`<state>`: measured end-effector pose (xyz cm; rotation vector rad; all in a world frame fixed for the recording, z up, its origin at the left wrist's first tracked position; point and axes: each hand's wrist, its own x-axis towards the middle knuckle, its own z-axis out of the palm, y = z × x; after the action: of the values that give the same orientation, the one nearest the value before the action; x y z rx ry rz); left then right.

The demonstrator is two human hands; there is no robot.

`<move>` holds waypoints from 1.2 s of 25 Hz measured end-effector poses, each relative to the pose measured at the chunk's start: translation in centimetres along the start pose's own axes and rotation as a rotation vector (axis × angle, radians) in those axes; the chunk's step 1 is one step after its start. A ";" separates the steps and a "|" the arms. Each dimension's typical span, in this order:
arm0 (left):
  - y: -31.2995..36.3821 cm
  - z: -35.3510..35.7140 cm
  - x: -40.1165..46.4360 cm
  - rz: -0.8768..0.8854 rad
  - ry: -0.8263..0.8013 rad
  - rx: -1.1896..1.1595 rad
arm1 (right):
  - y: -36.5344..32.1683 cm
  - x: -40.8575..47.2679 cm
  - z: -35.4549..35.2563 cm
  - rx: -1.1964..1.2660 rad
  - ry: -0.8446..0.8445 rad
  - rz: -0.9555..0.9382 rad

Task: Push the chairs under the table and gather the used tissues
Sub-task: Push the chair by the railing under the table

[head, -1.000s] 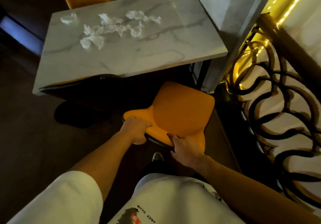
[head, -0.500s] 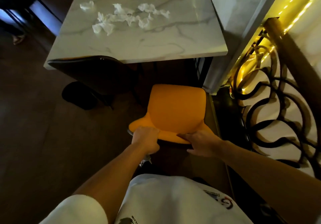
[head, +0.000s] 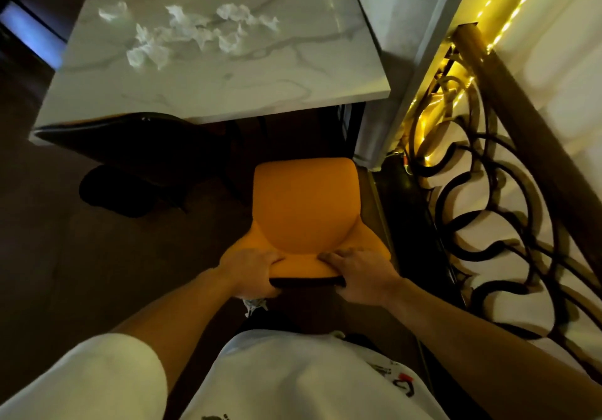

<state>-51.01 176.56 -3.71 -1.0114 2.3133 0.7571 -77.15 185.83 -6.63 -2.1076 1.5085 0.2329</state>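
1. Both hands, left hand point(head: 252, 268) and right hand point(head: 360, 271), are clamped on the orange chair point(head: 303, 211) backrest.
2. Chair's parked just short of the table point(head: 228, 84); a straight push is needed next.
3. Tissues point(head: 185, 33) are left ungathered on top.

The orange chair point(head: 304, 211) now stands square to the surface point(head: 342, 71), where a second ago it sat skewed. The right hand point(head: 361, 273) has moved from the back's near edge to its top beside the left hand point(head: 250, 271), and both hands grip there.
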 end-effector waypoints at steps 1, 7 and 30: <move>-0.2 0.6 0.0 -0.036 0.007 -0.023 | 0.1 0.1 0.0 -0.018 0.011 -0.011; -0.9 0.3 0.6 -0.043 0.027 -0.056 | 1.5 1.0 -0.8 -0.059 -0.005 -0.141; -7.4 -10.5 12.4 -0.038 0.240 -0.075 | 11.3 14.8 -10.9 -0.133 0.239 -0.157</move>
<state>-55.05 159.30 -6.09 -1.2358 2.4740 0.7483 -83.98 165.36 -7.46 -2.4183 1.4837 0.0241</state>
